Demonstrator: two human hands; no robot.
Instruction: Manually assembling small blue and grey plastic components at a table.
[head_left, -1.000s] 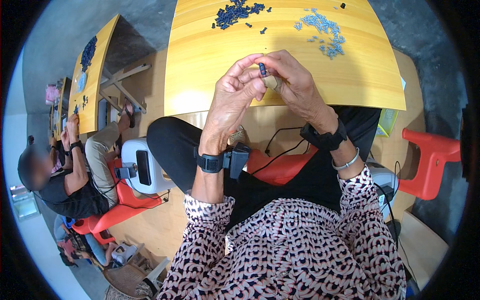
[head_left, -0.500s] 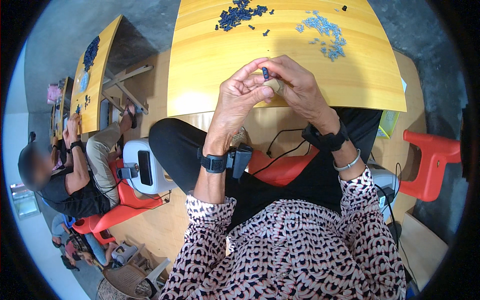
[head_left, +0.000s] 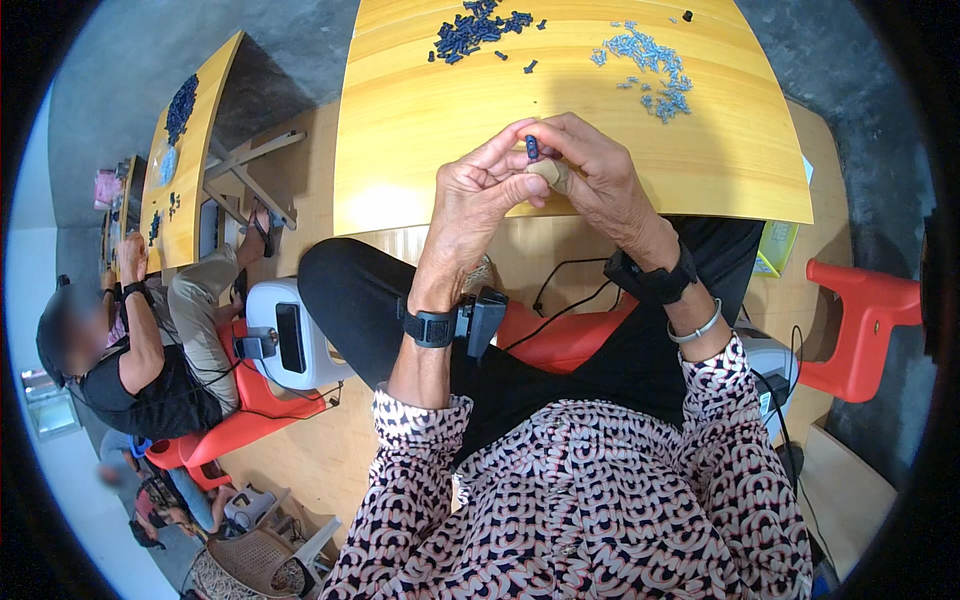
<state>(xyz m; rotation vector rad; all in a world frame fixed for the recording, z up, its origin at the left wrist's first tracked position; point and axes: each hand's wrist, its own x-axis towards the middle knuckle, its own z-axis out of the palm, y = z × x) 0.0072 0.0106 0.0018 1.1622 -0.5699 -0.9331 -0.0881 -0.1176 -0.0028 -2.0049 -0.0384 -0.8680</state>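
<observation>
My left hand (head_left: 475,190) and my right hand (head_left: 592,165) meet over the near edge of the yellow wooden table (head_left: 420,130). Between their fingertips sits a small dark blue plastic piece (head_left: 531,147), held upright; its lower end is hidden by the fingers. Both hands are closed on it, with the index fingertips close together at its top. A beige covering (head_left: 547,172) wraps what looks like my right thumb, beside the left thumb. Farther back on the table lie a pile of dark plastic pieces (head_left: 468,37) and, to its right, a scatter of small silvery-grey parts (head_left: 650,68).
Left of me, a co-worker (head_left: 150,350) sits on a red chair at another wooden table (head_left: 205,130) with dark pieces on it. A red stool (head_left: 862,325) stands at the right. A yellow-green bin (head_left: 776,247) is under the table's right side, and black cables (head_left: 570,280) hang near my lap.
My hands stay almost in place around the dark blue piece. The co-worker's hand at the left has shifted a little back from the table edge.
</observation>
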